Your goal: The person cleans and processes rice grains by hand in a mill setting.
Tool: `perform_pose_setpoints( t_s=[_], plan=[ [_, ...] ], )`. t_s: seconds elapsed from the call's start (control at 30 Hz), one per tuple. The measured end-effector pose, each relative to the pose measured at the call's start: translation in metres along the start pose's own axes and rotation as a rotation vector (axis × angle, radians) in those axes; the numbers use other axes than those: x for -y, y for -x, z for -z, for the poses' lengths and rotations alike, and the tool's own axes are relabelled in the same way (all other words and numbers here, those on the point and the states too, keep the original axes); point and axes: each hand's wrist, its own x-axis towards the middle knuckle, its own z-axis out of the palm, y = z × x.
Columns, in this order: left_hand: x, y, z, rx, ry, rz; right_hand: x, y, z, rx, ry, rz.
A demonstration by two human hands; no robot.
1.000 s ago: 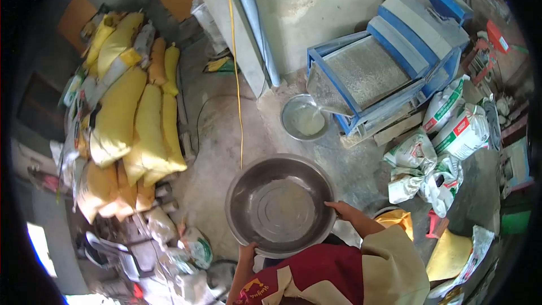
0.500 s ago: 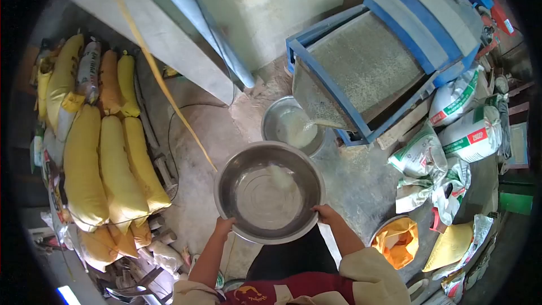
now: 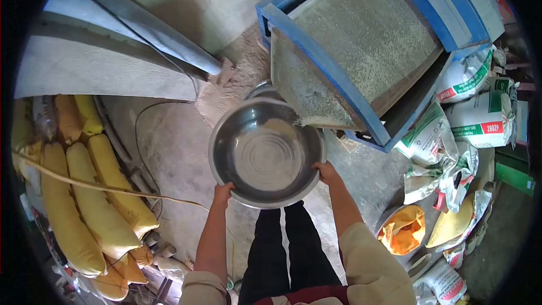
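A wide steel basin (image 3: 226, 152) is between my two hands, tilted a little, its inside facing up. My left hand (image 3: 224, 193) grips the rim at the near left, fingers closed over it. On the near right of the same rim, my right hand (image 3: 326, 173) is closed too. The basin's far right edge lies under the tip of a metal chute (image 3: 316, 99), where pale grains gather at the lip. Behind the held basin, a second metal basin (image 3: 261, 88) shows only part of its rim; the rest is hidden.
A blue-framed machine (image 3: 367, 39) with a grain-dusted sloping screen stands ahead right. Full yellow sacks (image 3: 93, 186) are stacked on the left, crossed by a yellowish cord (image 3: 130, 192). White printed sacks (image 3: 480, 118) and an orange-lined container (image 3: 403, 229) are on the right.
Both hands have pushed the held basin forward, away from my body, over the second basin and under the chute tip. The second basin, earlier visible with pale grains, is now mostly covered.
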Motion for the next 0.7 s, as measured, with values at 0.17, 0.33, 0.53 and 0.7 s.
perform_pose_setpoints(
  t_s=[0.17, 0.33, 0.53, 0.7],
  plan=[
    [-0.023, -0.05, -0.02, 0.038, 0.06, -0.074, 0.032, 0.003, -0.023, -0.183, -0.085, 0.078],
    [-0.046, -0.08, -0.028, 0.114, 0.034, -0.117, 0.019, 0.001, -0.024, -0.201, -0.205, 0.138],
    [-0.054, -0.087, -0.025, 0.296, 0.753, -0.056, 0.001, 0.02, -0.057, -0.32, -0.33, 0.138],
    [-0.003, -0.119, -0.025, 0.255, 0.342, 0.033, -0.018, 0.024, -0.058, -0.328, -0.446, 0.138]
  ],
)
